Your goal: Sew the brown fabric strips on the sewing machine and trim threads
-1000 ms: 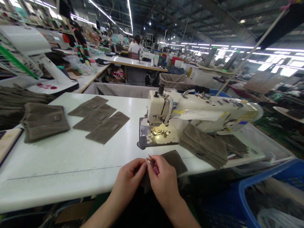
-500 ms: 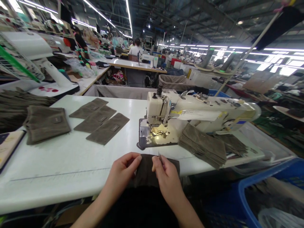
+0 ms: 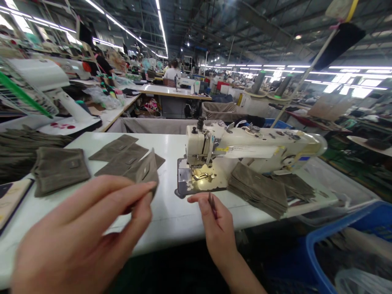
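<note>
My left hand [image 3: 88, 228], large and close to the camera, pinches a brown fabric piece [image 3: 148, 169] between thumb and fingers. That piece is raised and tilted over other flat brown fabric panels [image 3: 114, 147] with small labels, partly covering them. Lower in the view, my right hand [image 3: 217, 224] is closed around small thread snips [image 3: 211, 201]; only their dark pointed tips show above the fingers. Its index finger stretches left, just in front of the plate of a white sewing machine [image 3: 202, 147], whose lamp lights the needle area.
A folded brown stack [image 3: 63, 167] lies on the left of the white table [image 3: 167, 228]. More brown pieces [image 3: 257, 190] are piled right of the needle. A blue basket [image 3: 312, 245] stands at lower right, a white fan [image 3: 39, 77] at left. Another person [image 3: 173, 72] sits farther back.
My left hand has lifted the fabric piece from the table's front edge, up and left over the panels. My right hand has let go of the fabric and keeps the snips.
</note>
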A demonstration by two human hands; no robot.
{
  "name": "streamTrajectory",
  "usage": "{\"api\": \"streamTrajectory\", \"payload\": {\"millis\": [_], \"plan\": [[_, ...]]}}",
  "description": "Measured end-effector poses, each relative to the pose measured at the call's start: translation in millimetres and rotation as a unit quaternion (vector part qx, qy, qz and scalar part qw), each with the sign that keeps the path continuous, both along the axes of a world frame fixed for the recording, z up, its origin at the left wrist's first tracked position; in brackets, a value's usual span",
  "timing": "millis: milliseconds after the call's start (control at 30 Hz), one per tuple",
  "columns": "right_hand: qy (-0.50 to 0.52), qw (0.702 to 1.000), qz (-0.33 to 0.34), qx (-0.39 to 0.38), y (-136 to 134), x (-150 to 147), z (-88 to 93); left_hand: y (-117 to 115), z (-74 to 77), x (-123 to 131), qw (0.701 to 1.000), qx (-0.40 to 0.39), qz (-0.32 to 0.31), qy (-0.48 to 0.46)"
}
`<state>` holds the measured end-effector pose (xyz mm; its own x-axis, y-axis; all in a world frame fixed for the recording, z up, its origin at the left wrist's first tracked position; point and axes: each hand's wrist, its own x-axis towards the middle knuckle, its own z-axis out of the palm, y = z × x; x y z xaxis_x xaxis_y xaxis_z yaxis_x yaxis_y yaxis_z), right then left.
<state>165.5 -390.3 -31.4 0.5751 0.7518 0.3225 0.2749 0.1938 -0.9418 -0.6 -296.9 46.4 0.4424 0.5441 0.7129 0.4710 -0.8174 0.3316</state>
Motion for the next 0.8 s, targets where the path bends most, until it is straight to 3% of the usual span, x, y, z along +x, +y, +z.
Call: {"api": "streamTrajectory", "payload": {"millis": [100,200,267,333,467,667,800], "plan": [[0.021,0.998,-0.045,-0.037,-3,8,-14.9,-4,-25.6,27,0.981,0.074,-0.111,0.14],[0.004,0.993,-0.075,-0.086,-11,19,-33.9,-8,-74.8,54,0.953,0.002,-0.15,0.263],[-0.043,0.988,-0.085,-0.122,-20,27,-45.7,-10,-104.2,59,0.945,-0.033,-0.161,0.282],[-0.108,0.976,-0.089,-0.165,-29,33,-55.1,-11,-123.5,55,0.948,-0.039,-0.177,0.26],[-0.213,0.946,-0.098,-0.224,-39,35,-64.8,-9,-137.6,39,0.957,-0.026,-0.195,0.212],[-0.266,0.937,-0.089,-0.211,-30,28,-64.7,-11,-146.7,32,0.961,-0.013,-0.183,0.206],[-0.333,0.91,-0.083,-0.232,-22,24,-68.0,-11,-147.7,33,0.959,0.031,-0.186,0.211]]}}
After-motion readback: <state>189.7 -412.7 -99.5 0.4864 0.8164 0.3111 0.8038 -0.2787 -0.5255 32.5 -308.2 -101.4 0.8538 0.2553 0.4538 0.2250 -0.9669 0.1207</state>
